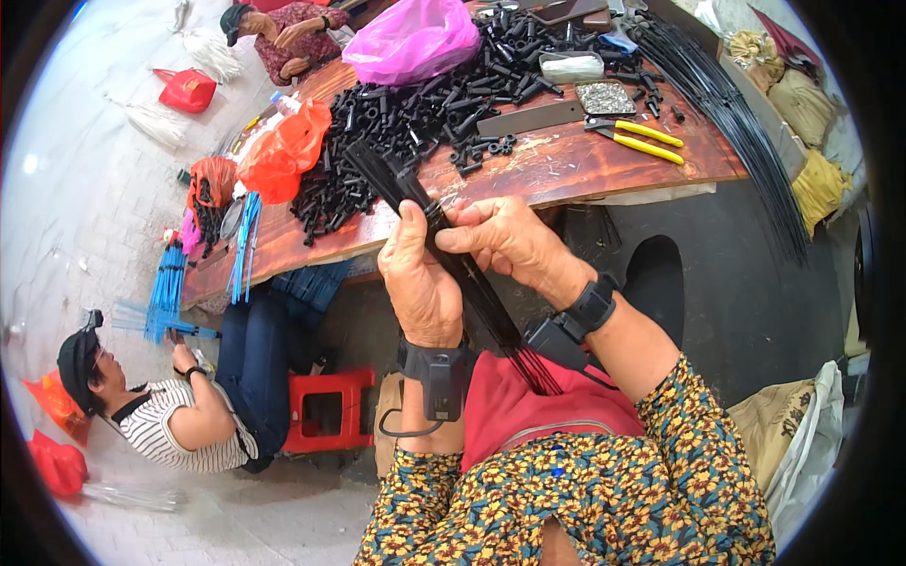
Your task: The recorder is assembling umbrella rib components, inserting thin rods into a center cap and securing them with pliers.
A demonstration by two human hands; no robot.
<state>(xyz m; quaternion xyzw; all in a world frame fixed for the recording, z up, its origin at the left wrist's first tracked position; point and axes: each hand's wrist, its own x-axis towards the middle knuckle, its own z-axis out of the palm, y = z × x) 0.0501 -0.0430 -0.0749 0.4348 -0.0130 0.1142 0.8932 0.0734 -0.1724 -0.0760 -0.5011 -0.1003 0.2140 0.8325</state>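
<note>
Left hand (420, 283) gripped a slanting bundle of thin black rods (489, 307); right hand (521, 243) pinched its side, any tie unclear. Probably evening or binding; next move seemingly needed steady left hold. Beyond right hand: yellow-handled pliers (649, 132).

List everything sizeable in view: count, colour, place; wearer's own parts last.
Table: one, brown, upper centre
Tubular parts: uncounted, black, heaped on table
Plastic bag: one, pink, by heap
Pliers: one, yellow handles, table's right
Flat bar: one, grey, left of pliers
Metal pieces: many, silvery, above pliers
Long rods: many, black, table's right edge
Thin rods: many, blue, left
Other bags: several, red, orange, left
Sacks: several, tan, yellow, right
Stool: one, red, lower left
Co-workers: two, patterned, striped tops, left
Rod bundle: one, black, in left hand
Left hand: one, bare, gripping bundle
Right hand: one, bare, at bundle
</note>
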